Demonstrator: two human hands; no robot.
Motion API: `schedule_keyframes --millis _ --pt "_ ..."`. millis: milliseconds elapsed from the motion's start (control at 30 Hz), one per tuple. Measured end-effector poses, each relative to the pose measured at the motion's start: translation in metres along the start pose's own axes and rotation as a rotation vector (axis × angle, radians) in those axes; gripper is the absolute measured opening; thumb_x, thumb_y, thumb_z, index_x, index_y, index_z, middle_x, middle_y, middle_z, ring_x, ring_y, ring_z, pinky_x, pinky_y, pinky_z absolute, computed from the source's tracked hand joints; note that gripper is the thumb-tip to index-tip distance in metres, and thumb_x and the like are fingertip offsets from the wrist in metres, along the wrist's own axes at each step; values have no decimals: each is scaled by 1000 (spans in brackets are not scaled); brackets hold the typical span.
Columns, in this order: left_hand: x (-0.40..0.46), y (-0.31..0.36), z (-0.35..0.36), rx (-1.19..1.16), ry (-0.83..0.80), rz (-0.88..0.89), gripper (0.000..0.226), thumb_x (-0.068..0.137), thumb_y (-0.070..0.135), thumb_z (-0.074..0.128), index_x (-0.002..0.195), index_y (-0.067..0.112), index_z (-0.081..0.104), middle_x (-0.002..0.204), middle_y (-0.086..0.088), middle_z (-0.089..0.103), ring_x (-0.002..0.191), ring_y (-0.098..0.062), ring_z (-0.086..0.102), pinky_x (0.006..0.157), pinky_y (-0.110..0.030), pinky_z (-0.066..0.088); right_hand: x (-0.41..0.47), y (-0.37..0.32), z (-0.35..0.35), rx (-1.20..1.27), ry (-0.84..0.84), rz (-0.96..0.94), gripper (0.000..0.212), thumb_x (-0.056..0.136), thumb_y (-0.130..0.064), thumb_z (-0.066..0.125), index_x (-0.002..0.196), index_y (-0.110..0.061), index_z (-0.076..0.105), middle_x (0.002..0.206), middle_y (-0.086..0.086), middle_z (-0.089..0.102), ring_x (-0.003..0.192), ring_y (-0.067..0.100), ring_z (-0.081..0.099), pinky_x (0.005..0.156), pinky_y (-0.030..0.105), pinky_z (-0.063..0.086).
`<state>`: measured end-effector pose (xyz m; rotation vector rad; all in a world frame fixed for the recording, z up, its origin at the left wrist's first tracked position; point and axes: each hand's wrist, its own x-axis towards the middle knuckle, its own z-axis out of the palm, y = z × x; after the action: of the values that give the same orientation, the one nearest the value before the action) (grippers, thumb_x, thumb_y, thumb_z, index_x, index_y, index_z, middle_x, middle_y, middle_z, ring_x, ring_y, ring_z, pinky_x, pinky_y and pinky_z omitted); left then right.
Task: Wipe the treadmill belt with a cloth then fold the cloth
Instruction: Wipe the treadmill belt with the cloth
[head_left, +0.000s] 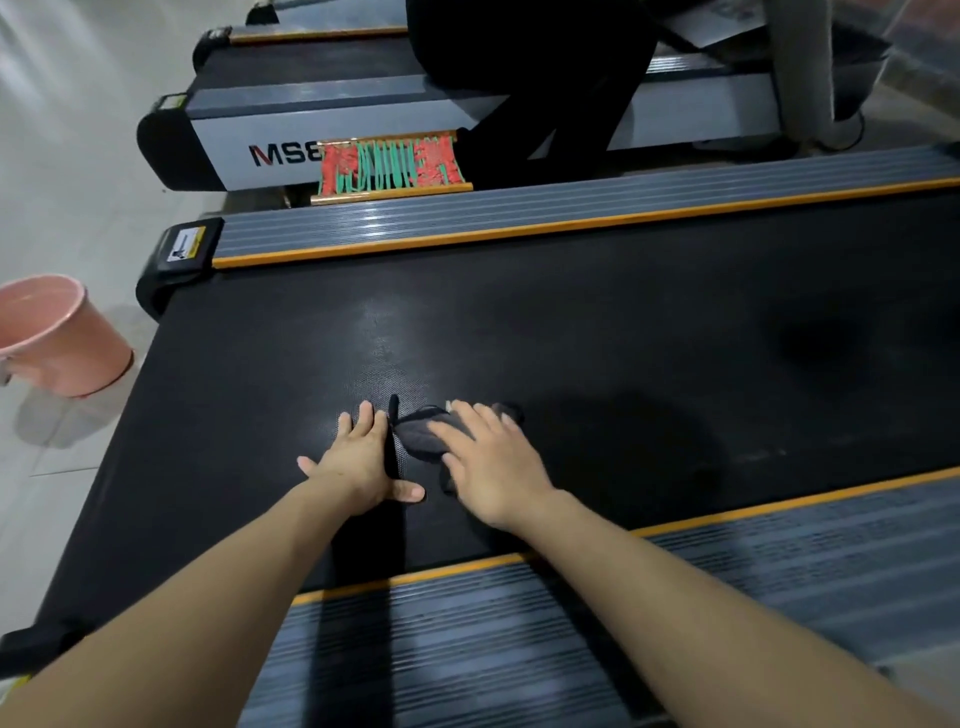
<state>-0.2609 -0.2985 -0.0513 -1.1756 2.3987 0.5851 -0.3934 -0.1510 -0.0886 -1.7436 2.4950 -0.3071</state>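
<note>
Cloth (423, 434) on belt (623, 312), under R hand (493, 467), beside L hand (363, 462)

Two bare hands, centre of frame: left hand (363, 457) and right hand (491, 470), both flat on the belt; one dark cloth (423, 434) between and under them; treadmills: at least three, counting the near treadmill belt (597, 332) across the middle, a second treadmill (332, 111) in the upper half, a third treadmill (311, 34) partly seen at the top edge; two grey ribbed side rails on the near one, far rail (519, 218) and near rail (571, 639); one pink bucket (60, 338) at left edge; one red-and-green woven stool (392, 163) upper centre; one dark-clothed person (540, 78) at top.
</note>
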Motion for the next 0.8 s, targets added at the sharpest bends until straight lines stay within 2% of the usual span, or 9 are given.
schedule_keyframes --millis 100,200,267,367,433,533,633,733,800 --pt "-2 0 -1 -15 10 11 133 67 63 85 161 26 -1 167 12 -20 154 -17 -19 109 -81 12 -28 69 -15 -31 15 51 52 92 -42 34 139 -29 52 149 4 45 133 29 45 109 45 39" --pt "-9 1 0 -10 43 26 125 71 61 83 161 26 4 168 11 -15 155 -17 -15 110 -79 15 -59 147 -35 -63 73 364 56 94 -45 26 142 -26 47 151 6 42 133 32 44 108 47 39" --pt "-17 4 0 -2 64 51 112 76 60 79 160 26 13 169 8 -6 155 -19 -7 109 -77 20 -75 176 -42 -51 101 565 50 98 -43 28 144 -27 42 153 6 36 135 32 39 109 49 36" --pt "-36 7 1 7 122 89 85 83 59 73 152 28 35 162 4 19 151 -22 12 106 -78 27 -67 160 -45 11 130 821 43 100 -37 42 143 -29 40 157 7 29 140 33 29 115 54 24" --pt "-46 6 5 8 135 86 77 85 59 70 151 33 40 163 7 22 152 -22 14 107 -77 26 -52 121 -43 71 123 935 42 98 -37 44 139 -29 42 156 7 28 139 36 28 114 56 21" --pt "-57 2 14 -28 56 53 93 79 65 73 156 40 27 169 11 5 156 -20 2 110 -76 23 -35 36 -25 55 103 688 45 92 -38 50 136 -28 46 154 6 32 134 37 34 110 58 27" --pt "-62 3 24 -12 15 29 108 76 63 77 160 41 12 169 12 -9 156 -18 -9 112 -75 21 -29 -16 -11 108 -32 372 48 99 -39 42 146 -34 34 162 1 18 146 32 17 119 56 14" --pt "-64 4 28 0 14 21 108 79 61 76 160 41 8 169 11 -12 156 -18 -12 112 -76 18 -33 14 -20 77 -99 202 49 103 -40 37 151 -36 27 164 -3 14 150 26 13 121 50 15" --pt "-62 4 28 -2 0 22 108 79 61 76 160 41 8 169 12 -12 156 -18 -13 111 -77 18 -45 54 -27 68 -100 210 48 102 -41 38 149 -37 30 163 -6 18 149 24 18 119 46 22"
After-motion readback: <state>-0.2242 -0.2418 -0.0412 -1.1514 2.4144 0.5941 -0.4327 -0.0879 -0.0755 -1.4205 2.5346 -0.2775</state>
